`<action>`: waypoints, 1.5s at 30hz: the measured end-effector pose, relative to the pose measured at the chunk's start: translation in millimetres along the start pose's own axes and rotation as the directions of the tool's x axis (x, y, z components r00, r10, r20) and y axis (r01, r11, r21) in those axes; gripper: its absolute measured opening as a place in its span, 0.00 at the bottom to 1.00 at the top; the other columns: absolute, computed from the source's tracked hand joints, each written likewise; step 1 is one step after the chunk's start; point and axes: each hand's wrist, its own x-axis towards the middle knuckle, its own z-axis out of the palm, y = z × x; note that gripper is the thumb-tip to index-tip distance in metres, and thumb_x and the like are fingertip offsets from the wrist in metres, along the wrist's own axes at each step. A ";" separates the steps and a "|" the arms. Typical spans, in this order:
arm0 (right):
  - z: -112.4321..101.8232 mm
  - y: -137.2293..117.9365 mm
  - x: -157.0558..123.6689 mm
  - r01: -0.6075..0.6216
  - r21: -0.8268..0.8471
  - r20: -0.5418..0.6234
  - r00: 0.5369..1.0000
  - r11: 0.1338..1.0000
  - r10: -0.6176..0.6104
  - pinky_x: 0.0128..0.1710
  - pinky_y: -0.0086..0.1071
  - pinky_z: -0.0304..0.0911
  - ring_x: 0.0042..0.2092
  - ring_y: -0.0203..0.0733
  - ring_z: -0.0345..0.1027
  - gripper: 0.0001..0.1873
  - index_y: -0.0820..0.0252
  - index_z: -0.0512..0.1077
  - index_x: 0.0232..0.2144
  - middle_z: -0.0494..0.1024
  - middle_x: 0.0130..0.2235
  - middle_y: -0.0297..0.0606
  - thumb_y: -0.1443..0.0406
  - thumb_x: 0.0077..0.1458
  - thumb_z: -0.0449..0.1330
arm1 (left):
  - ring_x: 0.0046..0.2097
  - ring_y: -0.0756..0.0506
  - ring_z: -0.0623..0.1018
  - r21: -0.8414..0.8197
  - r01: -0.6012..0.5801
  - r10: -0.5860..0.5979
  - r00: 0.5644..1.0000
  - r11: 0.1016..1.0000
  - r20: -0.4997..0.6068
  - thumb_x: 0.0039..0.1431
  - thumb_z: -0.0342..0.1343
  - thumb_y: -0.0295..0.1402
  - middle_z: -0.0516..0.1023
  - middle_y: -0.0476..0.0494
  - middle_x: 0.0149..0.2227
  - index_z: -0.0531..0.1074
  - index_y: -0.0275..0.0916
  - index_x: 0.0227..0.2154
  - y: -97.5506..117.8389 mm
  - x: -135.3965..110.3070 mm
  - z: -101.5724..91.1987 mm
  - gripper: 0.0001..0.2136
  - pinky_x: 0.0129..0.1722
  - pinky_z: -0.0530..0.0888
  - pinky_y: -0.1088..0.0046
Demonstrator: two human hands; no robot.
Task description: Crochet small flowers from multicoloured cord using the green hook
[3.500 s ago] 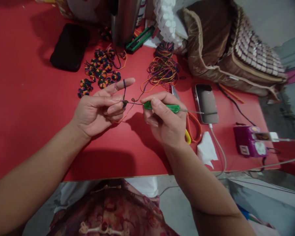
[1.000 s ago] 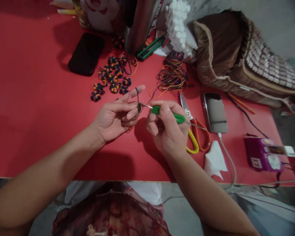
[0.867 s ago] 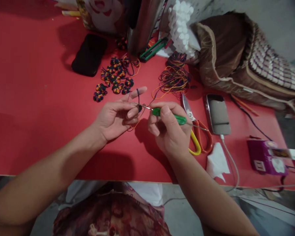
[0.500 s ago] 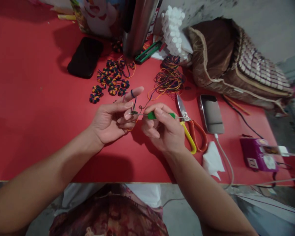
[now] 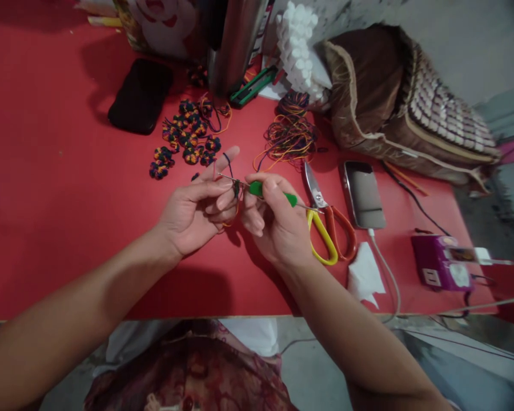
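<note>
My right hand (image 5: 278, 217) grips a crochet hook (image 5: 256, 188) by its green handle, the thin metal tip pointing left and slightly up. That tip passes by the small dark piece of yarn work (image 5: 237, 187) pinched between the thumb and a finger of my left hand (image 5: 197, 214). Dark yarn (image 5: 228, 162) loops round the raised left index finger. A tangled bundle of dark and orange yarn (image 5: 289, 134) lies beyond my right hand. Several finished-looking knotted yarn clusters (image 5: 191, 128), dark with orange, rest on the table beyond my left hand.
Scissors (image 5: 321, 211) with yellow and red handles lie right of my right hand, near a charging phone (image 5: 363, 194) and white tissue (image 5: 365, 274). A black case (image 5: 140, 96), metal flask (image 5: 235, 51), green cutter (image 5: 253, 87), brown bag (image 5: 381, 91) and purple box (image 5: 439, 262) stand around.
The hook has moved left through or past the yarn work and now tilts, tip higher. My right hand has come closer to my left. The view has shifted slightly.
</note>
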 end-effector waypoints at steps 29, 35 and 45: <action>2.1 4.2 -25.1 0.549 -0.754 0.273 0.762 0.361 -0.588 0.46 0.37 0.77 0.44 0.44 0.83 0.12 0.50 0.78 0.56 0.85 0.42 0.37 0.63 0.75 0.59 | 0.23 0.53 0.61 0.171 -0.165 0.167 0.986 0.971 0.005 0.56 0.63 0.20 0.67 0.56 0.19 0.82 0.41 0.59 1.2 -5.9 7.8 0.27 0.27 0.66 0.80; 4.1 9.0 -21.0 0.495 -0.829 0.271 0.762 0.261 -0.588 0.46 0.38 0.79 0.46 0.45 0.83 0.11 0.51 0.77 0.55 0.86 0.46 0.38 0.62 0.75 0.58 | 0.26 0.53 0.64 0.252 -0.312 0.318 0.948 0.916 0.018 0.55 0.67 0.19 0.71 0.55 0.24 0.82 0.45 0.59 -7.3 -8.0 8.3 0.28 0.30 0.67 0.79; 3.6 5.2 -27.5 0.525 -0.734 0.211 0.780 0.431 -0.589 0.49 0.42 0.78 0.47 0.49 0.82 0.13 0.44 0.78 0.57 0.86 0.46 0.39 0.60 0.73 0.62 | 0.21 0.54 0.60 -0.033 -0.047 0.047 0.999 0.998 0.024 0.58 0.55 0.16 0.64 0.54 0.18 0.84 0.41 0.53 3.9 -9.0 14.0 0.24 0.23 0.62 0.80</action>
